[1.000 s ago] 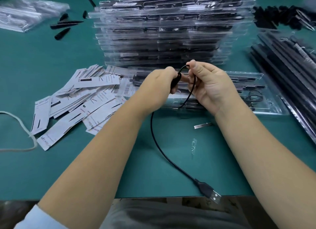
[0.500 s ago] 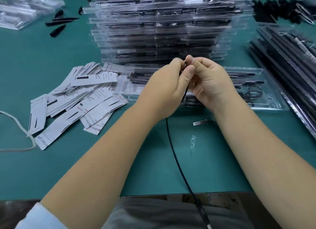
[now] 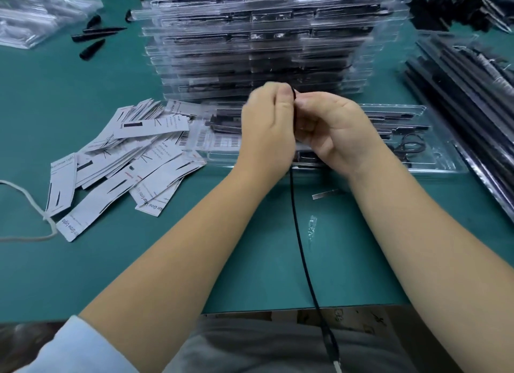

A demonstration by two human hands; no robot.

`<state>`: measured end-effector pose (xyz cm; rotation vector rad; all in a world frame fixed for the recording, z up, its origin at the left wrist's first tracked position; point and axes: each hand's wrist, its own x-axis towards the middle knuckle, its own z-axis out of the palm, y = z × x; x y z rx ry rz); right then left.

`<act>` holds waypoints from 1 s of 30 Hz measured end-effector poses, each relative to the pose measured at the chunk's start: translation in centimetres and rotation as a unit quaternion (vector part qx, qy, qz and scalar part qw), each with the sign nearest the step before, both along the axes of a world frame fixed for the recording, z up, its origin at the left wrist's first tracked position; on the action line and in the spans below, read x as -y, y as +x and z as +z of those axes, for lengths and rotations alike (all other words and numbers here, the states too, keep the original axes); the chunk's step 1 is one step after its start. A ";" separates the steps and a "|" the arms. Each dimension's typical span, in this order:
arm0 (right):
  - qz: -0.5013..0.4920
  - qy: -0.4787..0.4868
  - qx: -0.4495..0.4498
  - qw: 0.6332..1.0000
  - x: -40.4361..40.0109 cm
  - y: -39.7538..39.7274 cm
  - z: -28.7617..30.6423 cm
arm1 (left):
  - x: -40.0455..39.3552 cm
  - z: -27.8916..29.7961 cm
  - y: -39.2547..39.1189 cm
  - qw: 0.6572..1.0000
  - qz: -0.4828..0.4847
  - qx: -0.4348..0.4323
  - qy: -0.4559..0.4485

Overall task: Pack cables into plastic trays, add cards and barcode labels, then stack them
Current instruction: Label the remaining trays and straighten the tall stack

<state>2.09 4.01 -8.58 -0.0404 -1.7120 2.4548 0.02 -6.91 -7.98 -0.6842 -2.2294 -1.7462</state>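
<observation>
Both hands meet above a clear plastic tray that lies on the green table. My left hand and my right hand pinch the upper end of a black USB cable between them. The cable hangs straight down past the table edge, its plug over my lap. A tall stack of packed trays stands just behind the hands. White cards and barcode labels lie scattered to the left.
Long black parts in clear sleeves are piled at the right. Small black spikes and clear bags lie at the far left. A white cord loops at the left edge. A small metal strip lies by my right wrist.
The hands have closed together around the cable's upper end. The slack was drawn up, so the cable now hangs straight and its USB plug has slid off the table towards my lap.
</observation>
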 end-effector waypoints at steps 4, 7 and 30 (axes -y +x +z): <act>0.006 0.187 -0.003 0.982 1.1 0.2 -0.3 | 0.3 0.5 -0.7 0.985 -0.061 0.146 0.072; 0.033 0.125 0.019 0.991 0.8 0.1 0.0 | 0.2 0.6 -0.3 0.958 -0.130 0.225 0.124; 0.096 -0.082 0.117 0.985 -0.4 0.0 0.6 | 2.7 1.5 -1.2 0.976 -0.096 -0.043 -0.192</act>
